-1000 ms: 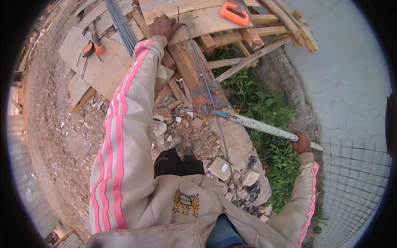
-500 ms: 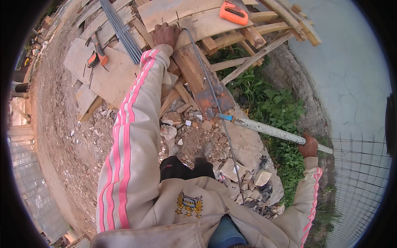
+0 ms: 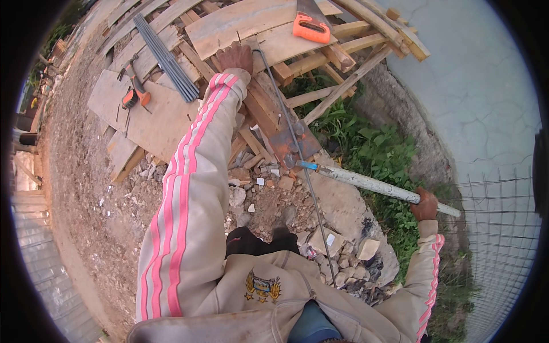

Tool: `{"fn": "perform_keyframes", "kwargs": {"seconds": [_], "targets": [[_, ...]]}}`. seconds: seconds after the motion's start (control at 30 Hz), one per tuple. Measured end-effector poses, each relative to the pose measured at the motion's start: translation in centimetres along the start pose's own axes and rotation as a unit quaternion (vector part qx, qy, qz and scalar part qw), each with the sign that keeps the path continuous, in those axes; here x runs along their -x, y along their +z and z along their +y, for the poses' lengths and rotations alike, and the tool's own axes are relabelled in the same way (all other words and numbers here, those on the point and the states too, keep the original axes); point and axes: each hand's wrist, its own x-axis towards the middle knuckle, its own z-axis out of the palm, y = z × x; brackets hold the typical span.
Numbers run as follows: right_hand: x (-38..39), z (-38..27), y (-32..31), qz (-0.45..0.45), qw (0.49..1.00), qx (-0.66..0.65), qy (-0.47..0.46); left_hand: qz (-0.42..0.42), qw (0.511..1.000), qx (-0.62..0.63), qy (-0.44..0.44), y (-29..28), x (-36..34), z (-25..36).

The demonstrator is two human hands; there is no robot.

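My left hand [image 3: 235, 57] is closed on the bent upper end of a thin steel rod [image 3: 309, 188], at a plank's edge [image 3: 280, 46]. The rod runs down diagonally across a rusty plate [image 3: 291, 137] mounted on a wooden beam [image 3: 257, 103]. My right hand [image 3: 424, 204] grips a long pale, paint-worn pipe [image 3: 366, 182], whose blue-tipped end [image 3: 307, 164] meets the rod at the plate. An orange-handled saw [image 3: 311, 32] lies on the planks above.
Steel bars [image 3: 166, 57] lie bundled on boards beside a hammer [image 3: 134, 80] and tape measure [image 3: 129, 98]. Rubble [image 3: 349, 257] surrounds my feet. Green plants [image 3: 372, 148] grow along a cracked pale surface [image 3: 486, 103], where wire mesh [image 3: 497, 240] stands at right.
The view has shifted slightly, with the planks and saw appearing in different positions. My hands keep their grips, and the pipe and rod hold nearly the same arrangement.
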Motion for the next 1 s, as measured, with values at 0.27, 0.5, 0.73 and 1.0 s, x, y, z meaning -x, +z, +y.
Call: {"fn": "perform_keyframes", "kwargs": {"seconds": [0.27, 0.5, 0.73, 1.0], "targets": [[1.4, -0.8, -0.3, 0.008, 1.000, -0.003, 0.021, -0.049, 0.999, -0.002, -0.012, -2.4, -0.7, 1.0], [1.7, -0.3, -0.3, -0.020, 0.999, 0.002, 0.048, -0.063, 0.995, -0.006, 0.071, -1.5, -0.5, 1.5], [3.1, -2.8, -1.2, 0.023, 0.998, 0.010, 0.049, -0.062, 0.984, 0.008, 0.166, -1.0, -0.7, -0.3], [13.7, -7.9, 0.3, -0.003, 0.983, 0.050, 0.179, -0.017, 0.974, 0.044, 0.222, 0.9, -1.0, -1.8]]}}
